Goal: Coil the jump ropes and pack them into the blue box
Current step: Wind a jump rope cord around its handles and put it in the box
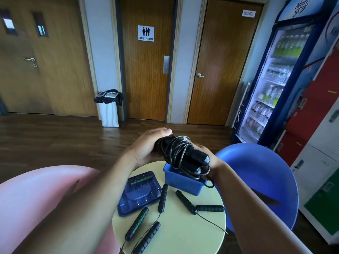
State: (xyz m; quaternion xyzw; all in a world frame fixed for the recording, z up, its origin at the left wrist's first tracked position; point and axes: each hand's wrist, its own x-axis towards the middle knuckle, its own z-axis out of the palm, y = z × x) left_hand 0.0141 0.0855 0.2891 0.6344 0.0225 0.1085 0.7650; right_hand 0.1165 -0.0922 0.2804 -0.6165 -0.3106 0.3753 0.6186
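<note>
Above the small round table (183,233) I hold a coiled jump rope (181,153): two black handles side by side with thin dark cord wound round them. My left hand (146,143) grips the far end of the bundle. My right hand (211,162) grips the near end, and a loop of cord hangs below it. The open blue box (183,182) stands on the table directly under the bundle. Several more black jump rope handles (185,201) lie loose on the tabletop, one with green rings (137,223), their cords trailing off the front edge.
A blue translucent lid (139,193) lies flat left of the box, with a green-ringed handle (143,179) on it. A blue chair (266,180) stands to the right, a pink seat (36,198) to the left. Doors, a bin (110,109) and a drinks fridge (275,79) stand beyond.
</note>
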